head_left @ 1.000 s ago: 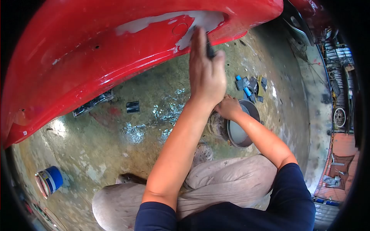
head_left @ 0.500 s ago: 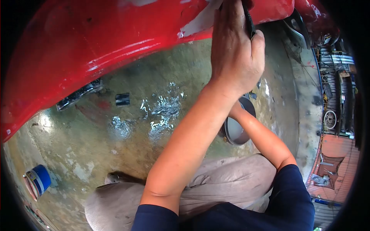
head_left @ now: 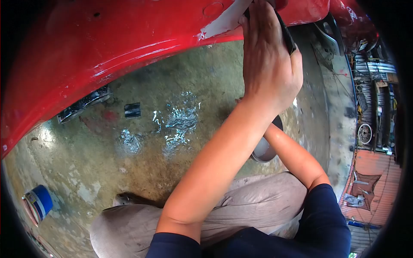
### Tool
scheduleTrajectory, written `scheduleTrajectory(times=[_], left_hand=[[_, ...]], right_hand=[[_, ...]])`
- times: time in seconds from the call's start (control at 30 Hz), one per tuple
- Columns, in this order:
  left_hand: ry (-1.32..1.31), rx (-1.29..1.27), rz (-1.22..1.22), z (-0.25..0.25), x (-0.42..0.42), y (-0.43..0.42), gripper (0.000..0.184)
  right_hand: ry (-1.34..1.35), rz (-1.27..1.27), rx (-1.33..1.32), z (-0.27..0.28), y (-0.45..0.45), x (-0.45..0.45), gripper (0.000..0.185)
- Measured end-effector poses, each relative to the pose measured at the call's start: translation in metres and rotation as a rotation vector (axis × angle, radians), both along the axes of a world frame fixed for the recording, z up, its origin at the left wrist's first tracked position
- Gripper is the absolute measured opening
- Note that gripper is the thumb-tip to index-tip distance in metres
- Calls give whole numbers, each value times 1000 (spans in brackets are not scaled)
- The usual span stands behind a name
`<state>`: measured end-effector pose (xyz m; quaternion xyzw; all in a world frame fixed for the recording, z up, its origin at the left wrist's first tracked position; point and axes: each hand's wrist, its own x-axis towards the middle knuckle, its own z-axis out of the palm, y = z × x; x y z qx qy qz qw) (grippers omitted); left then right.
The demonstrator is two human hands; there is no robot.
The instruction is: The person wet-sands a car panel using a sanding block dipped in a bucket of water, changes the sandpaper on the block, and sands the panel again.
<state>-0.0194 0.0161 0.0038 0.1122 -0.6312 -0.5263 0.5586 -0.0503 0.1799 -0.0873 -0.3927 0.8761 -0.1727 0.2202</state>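
Observation:
My left hand (head_left: 273, 64) presses flat against the lower edge of a red car body panel (head_left: 129, 38), fingers together and pointing up. Under its palm and along the thumb side shows the dark edge of a black sheet of sandpaper (head_left: 287, 34). A bare grey patch (head_left: 226, 19) on the red paint lies just left of the fingers. Most of my right hand (head_left: 238, 100) is hidden behind the left forearm; only a bit of fingertip shows. Beneath the crossed arms stands a dark bucket (head_left: 262, 155) with cloudy liquid in it.
On the wet concrete floor (head_left: 172, 172) lies a small black piece (head_left: 132, 110), with a dark, shiny part (head_left: 84, 104) below the panel. A blue tub (head_left: 41, 202) stands at left. At right are metal parts (head_left: 370, 92) and a wheel (head_left: 365, 133).
My left hand has shifted slightly right and down along the panel, uncovering more of the grey patch. A fingertip of my right hand now shows left of the left forearm.

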Motion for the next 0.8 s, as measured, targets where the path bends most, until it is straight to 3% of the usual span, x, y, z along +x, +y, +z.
scheduleTrajectory(times=[0.07,0.13,0.2,0.3,0.37,0.47,0.57,0.67,0.77,0.8], left_hand=[[13,47,-32,6,-5,-9,74],[44,102,-159,-2,6,-7,73],[91,179,-343,-16,29,-3,73],[62,295,-388,-29,64,6,66],[-71,482,-441,-67,63,7,59],[-61,887,-590,-88,66,3,52],[-6,1046,-684,-98,68,-2,48],[25,1041,-773,-103,67,-4,47],[65,1094,-769,-110,68,-7,61],[65,1089,-771,-110,68,-10,61]], right_hand=[[110,10,422,-10,0,-20,51],[83,39,369,-41,26,-47,50],[-69,-52,-95,-49,38,-72,50],[52,-208,-212,20,10,-61,43],[-78,-362,-397,62,-8,-54,39],[-134,-244,-518,99,-30,-24,32],[-57,-83,-330,97,-43,0,52],[-33,-175,-392,75,-50,9,73],[-502,-469,-526,59,-56,1,96],[-500,-468,-531,56,-56,1,96]])
